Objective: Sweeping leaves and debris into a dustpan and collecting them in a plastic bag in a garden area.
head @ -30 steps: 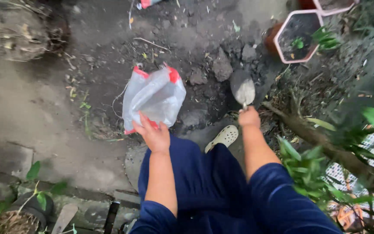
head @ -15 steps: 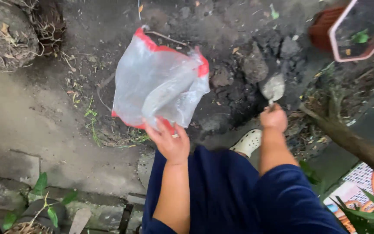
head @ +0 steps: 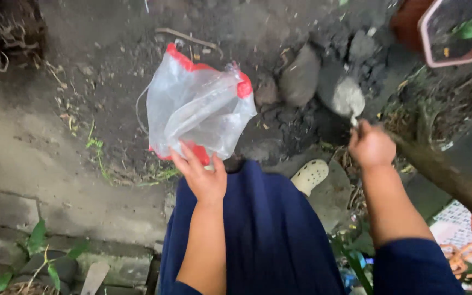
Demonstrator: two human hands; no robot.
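My left hand grips the lower edge of a clear plastic bag with red trim, held up over dark soil. My right hand is closed around the handle of a small metal trowel, whose blade points away from me over a heap of dark soil clods. The bag and the trowel are apart, with the clods between them. My dark blue skirt and a pale perforated clog show below the hands.
A pink-rimmed hexagonal pot with a small green plant sits at the top right. A thick brown branch slants along the right. Roots and a soil mound lie top left. Concrete paving and leafy weeds are lower left.
The bag has come down and a little left from its raised position half a second ago. My right hand with the trowel has shifted right, while the view has drifted.
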